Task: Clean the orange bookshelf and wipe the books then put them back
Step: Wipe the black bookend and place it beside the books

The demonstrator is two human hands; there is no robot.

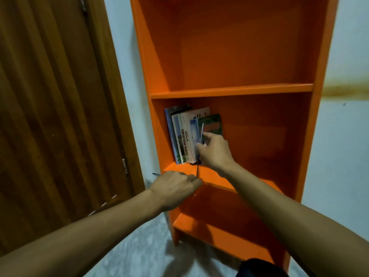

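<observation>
Right hand (214, 151): I see it pinching a thin book (200, 140) upright, just right of the standing books (184, 134).
Left hand (175, 188): curled shut at that book's lower edge, below my grip.
Bookshelf (231, 90): books on its middle shelf.

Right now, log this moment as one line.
right hand: on thin book | left hand: closed on thin flat item | upright books: middle shelf, left | orange wooden bookshelf

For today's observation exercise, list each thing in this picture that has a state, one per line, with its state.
Bookshelf: upright, top shelf bare.
Books: upright, at the left end of the middle shelf.
Thin book: on edge beside the row.
Right hand: pinching the thin book.
Left hand: closed, at the shelf's front edge.
Door: shut.
</observation>
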